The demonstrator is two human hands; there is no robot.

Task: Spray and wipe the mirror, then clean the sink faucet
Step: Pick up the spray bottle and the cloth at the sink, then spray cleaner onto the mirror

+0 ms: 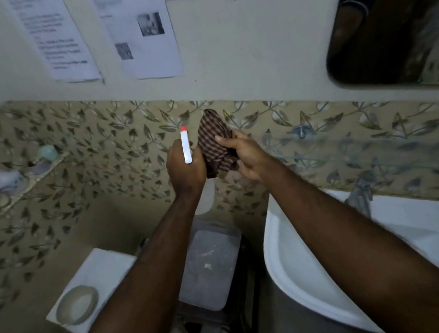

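Checked cloth (215, 144) gripped between both hands, left of sink (292, 274).

Printed papers (134, 28) hang on the wall above leaf-patterned tiles (102, 143), with a plastic bin (212, 266) and a bowl (77, 305) below.

The room is dim and evenly lit, with no hard shadows and a greenish cast. The printed white paper sheets (137, 31) on the wall are too blurred to read. Wide-angle distortion bends the edges, and the grey metal faucet (359, 197) looks smeared
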